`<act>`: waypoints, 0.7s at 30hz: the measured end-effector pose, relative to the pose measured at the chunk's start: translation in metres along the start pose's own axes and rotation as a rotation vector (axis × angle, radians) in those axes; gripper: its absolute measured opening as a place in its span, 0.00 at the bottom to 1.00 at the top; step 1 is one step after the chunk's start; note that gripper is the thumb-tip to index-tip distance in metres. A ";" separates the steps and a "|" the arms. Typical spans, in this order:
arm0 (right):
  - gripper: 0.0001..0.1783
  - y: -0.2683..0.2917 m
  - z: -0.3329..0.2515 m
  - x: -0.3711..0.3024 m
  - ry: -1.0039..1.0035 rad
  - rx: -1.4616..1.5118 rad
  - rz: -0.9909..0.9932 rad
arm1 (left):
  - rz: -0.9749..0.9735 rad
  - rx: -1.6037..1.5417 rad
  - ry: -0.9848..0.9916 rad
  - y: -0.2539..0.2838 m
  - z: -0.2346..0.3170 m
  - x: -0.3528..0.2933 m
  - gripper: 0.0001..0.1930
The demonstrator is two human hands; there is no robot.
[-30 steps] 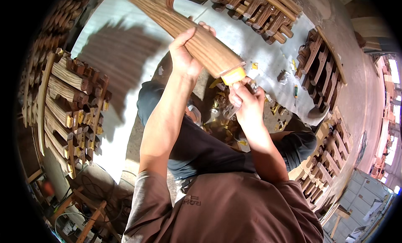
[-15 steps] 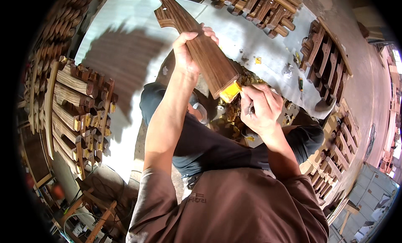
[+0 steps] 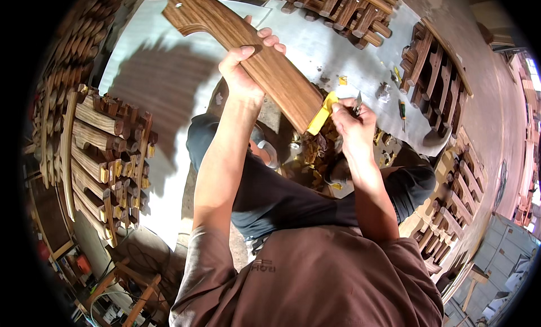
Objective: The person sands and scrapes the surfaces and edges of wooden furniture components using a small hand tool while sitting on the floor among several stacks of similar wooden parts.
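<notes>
My left hand [image 3: 245,73] is wrapped round a long, brown, shaped wooden piece [image 3: 270,79], held at a slant with its notched end, which has a small hole, at the upper left. At its lower right end sticks a strip of yellow tape [image 3: 322,114], partly lifted off the wood. Thumb and fingertips of my right hand [image 3: 355,124] pinch the tape's edge. A small knife [image 3: 358,103] is also tucked in that hand, its pointed blade standing up past the fingers.
Stacks of similar wooden pieces stand at the left [image 3: 101,163], the top [image 3: 338,11] and the right [image 3: 437,79]. White sheeting [image 3: 169,31] covers the floor. Yellow scraps [image 3: 315,152] are heaped below my hands. A screwdriver [image 3: 402,114] lies at the right.
The wooden piece has tilted further left, showing its broad face more. My right hand has turned and lifted, pulling the yellow tape partly away from the end; the knife blade now shows.
</notes>
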State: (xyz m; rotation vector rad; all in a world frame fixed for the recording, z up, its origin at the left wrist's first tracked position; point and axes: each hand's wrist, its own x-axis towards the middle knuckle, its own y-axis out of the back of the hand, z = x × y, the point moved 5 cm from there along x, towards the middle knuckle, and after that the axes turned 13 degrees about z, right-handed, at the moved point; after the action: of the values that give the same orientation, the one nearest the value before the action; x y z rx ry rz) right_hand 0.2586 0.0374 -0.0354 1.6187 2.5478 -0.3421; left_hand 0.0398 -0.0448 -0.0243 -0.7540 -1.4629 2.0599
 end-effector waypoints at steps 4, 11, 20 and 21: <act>0.05 0.008 -0.005 0.005 -0.125 0.045 -0.102 | -0.081 0.013 -0.037 -0.002 0.007 -0.002 0.36; 0.14 -0.010 -0.006 -0.015 -0.166 -0.074 -0.201 | -0.099 -0.036 0.005 0.008 0.015 0.001 0.37; 0.05 -0.014 -0.003 -0.009 -0.282 0.042 -0.204 | -0.170 -0.038 0.063 0.004 0.008 -0.004 0.38; 0.05 -0.016 -0.003 -0.011 -0.320 0.086 -0.197 | -0.165 -0.043 0.064 0.005 0.008 -0.004 0.38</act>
State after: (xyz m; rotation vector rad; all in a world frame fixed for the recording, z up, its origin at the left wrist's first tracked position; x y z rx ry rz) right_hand 0.2494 0.0218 -0.0277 1.2194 2.4732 -0.6773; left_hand 0.0364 -0.0541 -0.0261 -0.6848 -1.4867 1.8701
